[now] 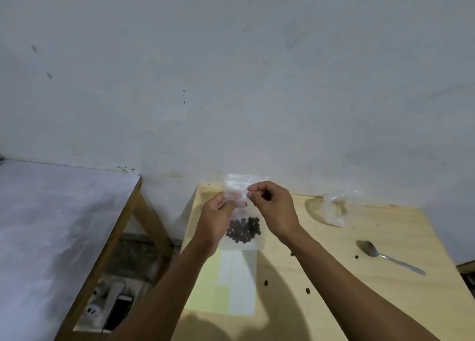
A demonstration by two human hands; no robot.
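A small clear plastic bag [240, 186] hangs upright above the wooden table [334, 302], held in the air between both hands. Several dark round beads or seeds [243, 229] lie gathered at its bottom. My left hand [214, 219] pinches the bag's upper left side. My right hand [272, 207] pinches the upper edge near the bag's mouth with thumb and forefinger. The mouth's seal strip shows above my fingers.
A second, crumpled clear bag [339, 207] lies at the table's back right. A metal spoon [390, 257] rests to the right, with a few loose dark beads [266, 283] scattered nearby. A white-covered table [51, 225] stands left; a phone [119, 312] lies on the floor between.
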